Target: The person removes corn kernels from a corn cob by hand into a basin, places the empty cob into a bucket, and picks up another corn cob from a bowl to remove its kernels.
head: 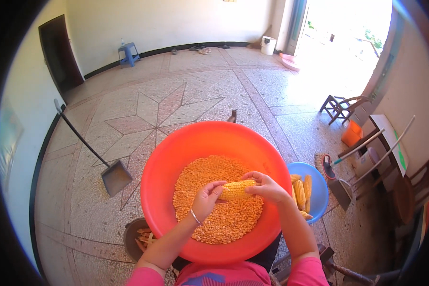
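Observation:
Between my two hands lies a yellow corn cob (237, 190), held level above a large red plastic basin (214, 134). Loose corn kernels (218, 221) cover the basin's bottom. My left hand (210, 198), with a silver bracelet at the wrist, grips the cob's left end. My right hand (268, 187) holds its right end between thumb and fingers. To the right of the red basin, a blue basin (320, 193) holds several whole corn cobs (300, 193). A dark bucket (130, 237) at the lower left contains stripped cobs (144, 237).
A long-handled dustpan (117, 177) is on the floor at left. At right are a brush (328, 166), another dustpan (341, 191), an orange bin (351, 133), a table (389, 136) and a wooden chair (343, 107). A blue stool (129, 53) stands by the far wall.

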`<state>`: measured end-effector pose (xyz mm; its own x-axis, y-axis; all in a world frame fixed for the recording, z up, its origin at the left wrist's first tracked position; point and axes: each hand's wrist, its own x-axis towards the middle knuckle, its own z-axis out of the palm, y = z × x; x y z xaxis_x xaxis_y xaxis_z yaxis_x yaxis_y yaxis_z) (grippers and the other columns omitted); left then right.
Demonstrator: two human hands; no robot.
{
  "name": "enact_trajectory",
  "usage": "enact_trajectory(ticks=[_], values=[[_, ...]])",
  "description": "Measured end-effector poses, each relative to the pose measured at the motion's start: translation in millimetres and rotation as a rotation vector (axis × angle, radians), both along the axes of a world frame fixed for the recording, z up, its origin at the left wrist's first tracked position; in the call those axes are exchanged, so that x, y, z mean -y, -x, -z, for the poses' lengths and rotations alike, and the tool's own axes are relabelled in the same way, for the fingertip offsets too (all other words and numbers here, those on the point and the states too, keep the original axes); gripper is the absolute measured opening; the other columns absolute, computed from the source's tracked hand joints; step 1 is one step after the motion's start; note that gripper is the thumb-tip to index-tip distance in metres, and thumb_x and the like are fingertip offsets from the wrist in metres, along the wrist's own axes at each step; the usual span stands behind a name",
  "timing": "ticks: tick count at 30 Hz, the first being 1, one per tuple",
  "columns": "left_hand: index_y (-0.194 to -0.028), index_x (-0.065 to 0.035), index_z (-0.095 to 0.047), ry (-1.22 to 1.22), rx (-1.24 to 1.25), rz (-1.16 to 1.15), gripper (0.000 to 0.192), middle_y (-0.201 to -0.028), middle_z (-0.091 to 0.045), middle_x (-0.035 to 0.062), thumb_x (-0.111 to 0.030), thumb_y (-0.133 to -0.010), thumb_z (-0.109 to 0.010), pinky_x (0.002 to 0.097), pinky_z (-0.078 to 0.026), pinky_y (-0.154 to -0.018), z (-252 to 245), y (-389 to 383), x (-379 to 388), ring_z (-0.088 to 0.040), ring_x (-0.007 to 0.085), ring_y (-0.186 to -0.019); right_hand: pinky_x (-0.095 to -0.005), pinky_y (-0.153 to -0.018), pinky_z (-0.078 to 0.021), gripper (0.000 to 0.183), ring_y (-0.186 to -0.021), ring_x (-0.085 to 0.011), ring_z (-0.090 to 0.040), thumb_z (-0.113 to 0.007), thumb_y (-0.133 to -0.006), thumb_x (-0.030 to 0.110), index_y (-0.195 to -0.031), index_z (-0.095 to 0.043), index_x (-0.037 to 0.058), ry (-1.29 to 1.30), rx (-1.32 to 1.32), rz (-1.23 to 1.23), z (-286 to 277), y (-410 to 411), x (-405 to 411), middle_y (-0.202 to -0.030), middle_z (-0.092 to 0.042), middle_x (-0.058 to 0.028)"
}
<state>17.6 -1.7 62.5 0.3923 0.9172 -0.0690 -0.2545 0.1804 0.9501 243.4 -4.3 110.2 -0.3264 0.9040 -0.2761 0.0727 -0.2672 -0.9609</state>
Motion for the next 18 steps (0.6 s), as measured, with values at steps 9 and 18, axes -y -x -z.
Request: enact_trajectory(ticks=[9, 18], values=[[-0.106, -0.0068, -0.055, 0.451, 0.110, -0.199, 0.028, -0.094, -0.061, 0.0048, -0.030, -0.092, -0.049, 0.0275, -0.051, -0.065, 44.1, 22.2, -9.8, -0.059, 0.0155, -0.085, -0.0342, -0.081, -0.0450, 0.033, -0.096, -0.0200, -0.055, -0.053, -0.089, 0.032, -0.109, -0.051, 0.0054, 0.200, -0.468, 0.363, 60.5, 82.5, -14.6, -0.099, -0.058, -0.0074], [-0.083, -0.0174, -0.053, 0.734, 0.415, -0.436, 0.014, -0.069, -0.055, -0.0044, -0.029, -0.091, -0.051, 0.0265, -0.035, -0.064, 45.1, 18.6, -12.2, -0.048, 0.0093, -0.070, -0.0496, -0.094, -0.0362, 0.047, -0.107, -0.0260, -0.048, -0.051, -0.088, 0.043, -0.116, -0.041, 0.0079, 0.574, -0.899, 0.531, 103.2, 87.6, -24.7, -0.117, -0.047, -0.0107]])
